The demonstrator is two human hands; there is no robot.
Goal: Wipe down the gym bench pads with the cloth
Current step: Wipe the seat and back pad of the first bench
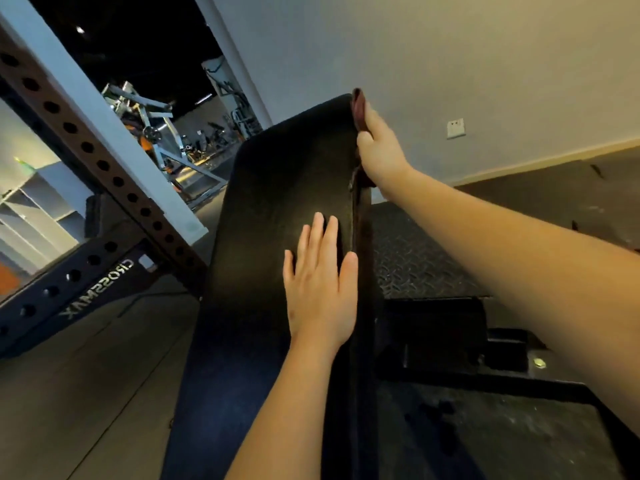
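Observation:
A long black bench pad [273, 202] runs from the bottom centre up toward the wall. My left hand [320, 282] lies flat on the pad near its right side, fingers straight. My right hand [379, 150] is at the pad's upper right edge and holds a dark reddish cloth [358, 107] against that edge. Most of the cloth is hidden behind the hand and the pad's side.
A perforated rack upright [90, 147] and its black base beam [86, 275] stand to the left. A black diamond-plate platform [415, 258] and frame sit to the right. A pale wall with a socket [455, 128] is behind; gym machines [152, 123] show through a doorway.

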